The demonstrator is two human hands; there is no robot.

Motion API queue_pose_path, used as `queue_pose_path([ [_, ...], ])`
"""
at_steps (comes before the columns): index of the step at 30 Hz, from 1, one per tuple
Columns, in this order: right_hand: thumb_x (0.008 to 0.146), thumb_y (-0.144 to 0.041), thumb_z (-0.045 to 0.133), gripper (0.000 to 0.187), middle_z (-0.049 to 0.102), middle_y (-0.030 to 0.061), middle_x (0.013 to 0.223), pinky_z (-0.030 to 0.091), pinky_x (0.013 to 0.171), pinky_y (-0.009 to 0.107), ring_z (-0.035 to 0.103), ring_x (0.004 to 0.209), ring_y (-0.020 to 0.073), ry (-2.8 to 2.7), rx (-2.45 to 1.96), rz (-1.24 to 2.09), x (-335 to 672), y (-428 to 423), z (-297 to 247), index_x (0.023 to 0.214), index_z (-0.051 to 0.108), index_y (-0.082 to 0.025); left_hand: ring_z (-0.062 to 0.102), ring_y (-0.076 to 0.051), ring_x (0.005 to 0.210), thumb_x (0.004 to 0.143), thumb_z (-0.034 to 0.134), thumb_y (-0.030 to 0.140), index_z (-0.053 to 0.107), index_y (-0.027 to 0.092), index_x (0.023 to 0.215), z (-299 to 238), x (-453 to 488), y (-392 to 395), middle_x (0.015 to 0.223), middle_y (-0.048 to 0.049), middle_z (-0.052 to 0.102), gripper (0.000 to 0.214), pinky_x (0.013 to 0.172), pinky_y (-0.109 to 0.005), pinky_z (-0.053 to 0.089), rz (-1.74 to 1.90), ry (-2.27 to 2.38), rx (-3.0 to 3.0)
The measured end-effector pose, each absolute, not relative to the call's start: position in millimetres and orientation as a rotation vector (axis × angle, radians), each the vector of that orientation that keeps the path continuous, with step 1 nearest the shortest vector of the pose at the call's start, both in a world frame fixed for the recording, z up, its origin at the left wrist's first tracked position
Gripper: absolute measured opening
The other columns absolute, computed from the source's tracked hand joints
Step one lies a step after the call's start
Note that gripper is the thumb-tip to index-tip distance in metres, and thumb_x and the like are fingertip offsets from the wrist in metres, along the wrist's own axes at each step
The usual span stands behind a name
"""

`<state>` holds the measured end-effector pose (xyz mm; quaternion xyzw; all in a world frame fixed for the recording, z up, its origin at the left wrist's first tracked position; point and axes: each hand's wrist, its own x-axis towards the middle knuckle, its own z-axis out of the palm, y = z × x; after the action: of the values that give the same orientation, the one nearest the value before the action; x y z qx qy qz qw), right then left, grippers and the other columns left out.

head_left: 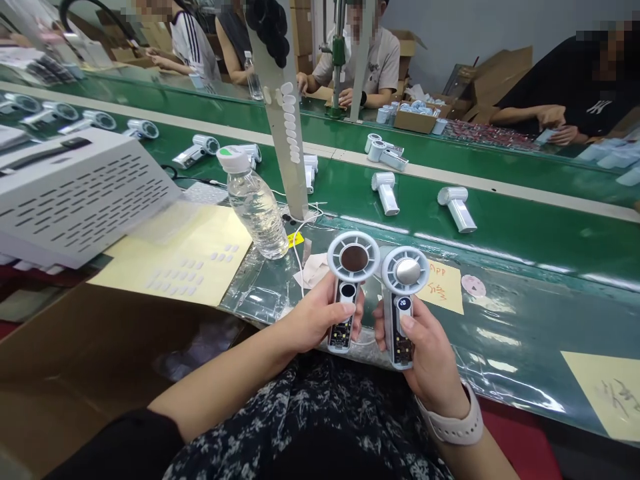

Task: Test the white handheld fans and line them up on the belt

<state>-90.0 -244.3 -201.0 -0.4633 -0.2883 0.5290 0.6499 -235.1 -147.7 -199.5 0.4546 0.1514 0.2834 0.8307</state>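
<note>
My left hand (320, 313) is wrapped round the handle of a pale blue handheld fan (341, 339), its thumb on the front below a dark round display. A second handheld fan (401, 350) is gripped in my right hand (425, 337), with the thumb under a display that reads 20. Both fans stand upright side by side, heads up, above the front edge of the bench. Circuit parts show in the front of each handle. The left fan has a dark brown centre disc, while the right one's disc is shiny silver.
A clear water bottle (257, 207) stands beside a metal post (287, 133). To the left are a white vented box (85, 193) and a yellow sheet (175, 257) with small white pieces. Several fans lie on the green conveyor (340, 193). Other people sit across it.
</note>
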Motion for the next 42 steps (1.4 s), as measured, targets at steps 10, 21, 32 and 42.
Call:
queue_pose_path([
  [10, 0.079, -0.048, 0.070, 0.031, 0.066, 0.0043, 0.082, 0.048, 0.053, 0.027, 0.057, 0.062, 0.0153, -0.589, -1.037, 1.231, -90, -242, -200, 0.093, 0.070, -0.021, 0.063, -0.018, 0.066, 0.074, 0.077, 0.047, 0.050, 0.017, 0.094, -199, -236, -144, 0.071, -0.0002, 0.061, 0.045, 0.069, -0.034, 0.050, 0.597, 0.366, 1.012],
  [21, 0.079, -0.048, 0.069, 0.027, 0.064, 0.0041, 0.068, 0.043, 0.047, 0.031, 0.052, 0.052, 0.0173, -0.599, -1.077, 1.254, -89, -240, -200, 0.087, 0.071, -0.023, 0.058, -0.014, 0.059, 0.075, 0.072, 0.036, 0.049, 0.019, 0.090, -194, -235, -148, 0.078, 0.0015, 0.058, 0.033, 0.063, -0.035, 0.052, 0.650, 0.381, 0.978],
  [32, 0.090, -0.050, 0.057, 0.031, 0.070, 0.0060, 0.085, 0.049, 0.047, 0.028, 0.062, 0.058, 0.0164, -0.510, -0.896, 1.308, -88, -242, -204, 0.097, 0.064, -0.021, 0.060, -0.017, 0.060, 0.080, 0.068, 0.039, 0.046, 0.020, 0.099, -201, -233, -146, 0.075, 0.0004, 0.061, 0.035, 0.063, -0.033, 0.048, 0.674, 0.610, 1.159],
  [42, 0.086, -0.045, 0.067, 0.027, 0.076, 0.0104, 0.107, 0.061, 0.078, 0.050, 0.071, 0.097, 0.0328, -0.390, -0.898, 1.376, -88, -247, -196, 0.103, 0.074, -0.024, 0.071, -0.024, 0.073, 0.089, 0.056, 0.053, 0.038, 0.024, 0.122, -195, -249, -153, 0.101, -0.0081, 0.068, 0.047, 0.063, -0.037, 0.057, 0.582, 0.469, 1.105],
])
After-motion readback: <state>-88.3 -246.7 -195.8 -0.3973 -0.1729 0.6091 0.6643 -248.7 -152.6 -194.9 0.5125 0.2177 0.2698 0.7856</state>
